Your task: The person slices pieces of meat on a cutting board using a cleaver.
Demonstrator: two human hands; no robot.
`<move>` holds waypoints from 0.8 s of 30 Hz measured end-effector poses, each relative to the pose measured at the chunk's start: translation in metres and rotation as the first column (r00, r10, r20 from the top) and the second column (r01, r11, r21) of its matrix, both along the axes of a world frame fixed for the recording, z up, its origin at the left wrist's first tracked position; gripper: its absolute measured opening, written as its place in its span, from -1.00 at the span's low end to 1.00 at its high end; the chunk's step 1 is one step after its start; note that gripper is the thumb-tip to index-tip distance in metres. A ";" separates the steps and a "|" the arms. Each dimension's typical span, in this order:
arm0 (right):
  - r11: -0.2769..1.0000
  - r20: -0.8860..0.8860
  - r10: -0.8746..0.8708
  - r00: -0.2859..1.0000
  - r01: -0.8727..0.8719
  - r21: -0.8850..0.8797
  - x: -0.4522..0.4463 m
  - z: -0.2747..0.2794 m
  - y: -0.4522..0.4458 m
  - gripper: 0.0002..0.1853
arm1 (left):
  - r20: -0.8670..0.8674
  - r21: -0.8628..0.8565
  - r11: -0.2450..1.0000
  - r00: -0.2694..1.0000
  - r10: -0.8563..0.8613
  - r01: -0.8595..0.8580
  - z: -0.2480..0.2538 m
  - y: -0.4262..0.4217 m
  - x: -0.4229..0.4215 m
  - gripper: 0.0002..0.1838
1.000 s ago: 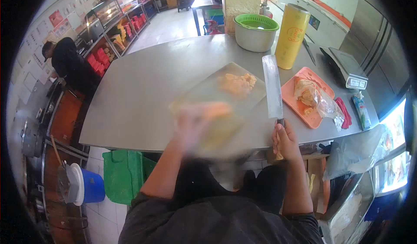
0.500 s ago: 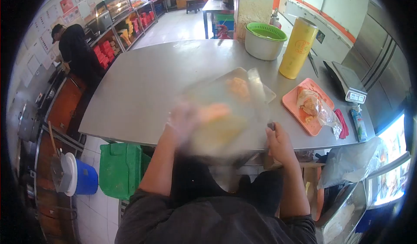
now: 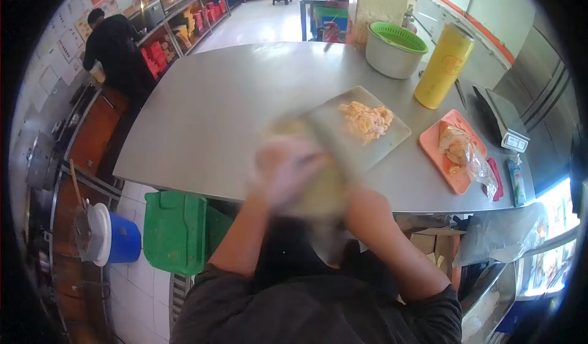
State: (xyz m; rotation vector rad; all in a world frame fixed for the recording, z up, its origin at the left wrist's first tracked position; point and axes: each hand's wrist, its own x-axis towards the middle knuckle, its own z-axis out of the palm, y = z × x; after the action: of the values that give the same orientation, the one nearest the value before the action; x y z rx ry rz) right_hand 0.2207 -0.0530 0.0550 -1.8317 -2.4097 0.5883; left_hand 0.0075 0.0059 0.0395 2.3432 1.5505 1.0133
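My left hand (image 3: 293,167), smeared by motion, lies over a yellowish cutting board (image 3: 324,191) at the table's near edge. A whitish film on it looks like a thin clear glove. Something pinkish-orange, like raw meat (image 3: 267,158), shows blurred beside its fingers. My right hand (image 3: 362,200) is close to the board's right side, its fingers blurred. A grey streak above it looks like the broad blade of a knife (image 3: 334,145). Just beyond the board, a flat grey tray (image 3: 395,137) holds a heap of cut pale-orange meat (image 3: 367,122).
On the right are a pink tray (image 3: 431,140) with bagged meat (image 3: 456,151), a scale (image 3: 499,117), a yellow cylinder (image 3: 444,68) and a white pot with green basket (image 3: 395,53). A green bin (image 3: 174,230) stands below left. Another person (image 3: 119,53) works at the left counter.
My right hand has moved left with the knife, from beside the board to its edge. My left hand has shifted right across the board. The view has turned slightly, uncovering the meat heap.
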 end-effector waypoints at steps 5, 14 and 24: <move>0.994 0.133 -0.105 0.985 0.105 0.007 -0.022 -0.005 -0.002 -0.81 | -0.112 -0.014 1.000 0.994 -0.018 0.016 -0.019 0.017 -0.003 -0.82; 0.960 -0.107 -0.092 0.990 0.117 0.253 -0.054 -0.022 0.048 -0.75 | -0.251 -0.095 0.995 0.968 0.008 -0.033 -0.008 0.015 -0.002 -0.80; 0.996 0.118 -0.070 0.990 0.076 -0.051 0.009 0.012 -0.033 -0.86 | -0.206 -0.144 0.982 0.974 0.089 -0.120 -0.007 0.004 0.008 -0.79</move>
State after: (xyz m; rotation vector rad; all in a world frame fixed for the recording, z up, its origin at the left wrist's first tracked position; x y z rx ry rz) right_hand 0.2295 -0.0862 0.0673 -2.0216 -2.4077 0.5629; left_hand 0.0152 0.0103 0.0328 2.3354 1.7712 0.6639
